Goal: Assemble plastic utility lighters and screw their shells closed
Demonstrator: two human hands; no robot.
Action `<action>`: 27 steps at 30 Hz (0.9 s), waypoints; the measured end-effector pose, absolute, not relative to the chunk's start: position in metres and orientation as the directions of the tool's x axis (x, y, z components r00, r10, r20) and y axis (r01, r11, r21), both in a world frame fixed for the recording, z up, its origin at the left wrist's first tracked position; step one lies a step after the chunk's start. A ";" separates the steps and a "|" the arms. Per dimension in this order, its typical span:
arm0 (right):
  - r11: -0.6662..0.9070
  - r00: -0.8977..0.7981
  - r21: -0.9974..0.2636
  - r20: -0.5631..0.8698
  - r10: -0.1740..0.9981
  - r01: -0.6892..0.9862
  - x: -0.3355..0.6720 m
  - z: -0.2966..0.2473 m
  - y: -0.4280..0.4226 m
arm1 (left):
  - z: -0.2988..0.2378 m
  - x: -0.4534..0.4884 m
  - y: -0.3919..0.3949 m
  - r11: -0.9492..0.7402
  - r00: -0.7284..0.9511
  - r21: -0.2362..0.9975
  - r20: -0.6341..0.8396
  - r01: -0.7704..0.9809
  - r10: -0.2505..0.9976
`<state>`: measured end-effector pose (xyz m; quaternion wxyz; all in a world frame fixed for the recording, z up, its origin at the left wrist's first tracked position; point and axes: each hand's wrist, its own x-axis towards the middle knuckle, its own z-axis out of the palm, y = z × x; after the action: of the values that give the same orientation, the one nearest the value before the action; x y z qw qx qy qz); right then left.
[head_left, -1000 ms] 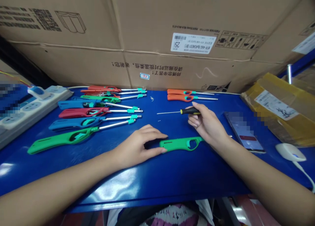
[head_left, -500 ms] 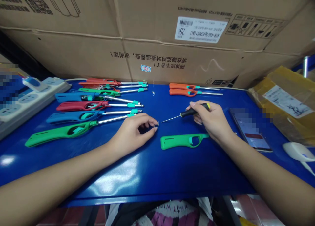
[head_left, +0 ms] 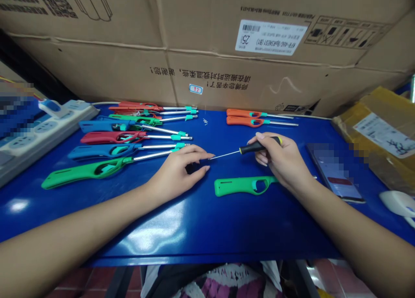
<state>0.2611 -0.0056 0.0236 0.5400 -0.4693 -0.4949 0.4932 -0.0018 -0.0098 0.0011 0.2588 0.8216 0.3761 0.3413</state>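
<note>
My right hand (head_left: 280, 159) is closed round a thin screwdriver (head_left: 251, 149) with a black and yellow handle, its shaft pointing left. The shaft's tip meets the fingertips of my left hand (head_left: 180, 170), which pinches something too small to make out just above the blue table (head_left: 201, 220). A green lighter handle (head_left: 243, 186) without its metal tube lies flat on the table below the screwdriver, under my right wrist.
Several long-nosed lighters (head_left: 123, 138) in green, blue and red lie in a row at the left. Two orange lighters (head_left: 256, 117) lie at the back. Cardboard boxes (head_left: 207, 51) wall off the rear. A power strip (head_left: 42, 129) is far left, a phone (head_left: 337, 174) and a white device (head_left: 397, 200) right.
My left hand left the green handle and moved up to the screwdriver tip, pinching there. My right hand lifted the screwdriver off the table and tilted it toward the left hand.
</note>
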 end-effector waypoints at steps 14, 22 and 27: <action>-0.056 -0.006 -0.974 -0.056 0.998 -0.218 0.261 0.027 -0.005 | 0.006 0.000 -0.011 -0.584 0.473 0.692 0.381 0.423 0.794; -0.047 0.013 -0.978 -0.051 0.999 -0.204 0.260 0.028 -0.006 | 0.007 0.000 -0.013 -0.563 0.420 0.728 0.403 0.391 0.813; -0.036 0.021 -0.979 -0.041 0.999 -0.199 0.260 0.027 -0.005 | 0.007 0.001 -0.013 -0.574 0.415 0.728 0.422 0.374 0.806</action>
<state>0.2596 -0.0055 0.0273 0.5439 -0.4635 -0.4313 0.5508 0.0008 -0.0135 0.0066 0.2741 0.7951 0.3712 0.3936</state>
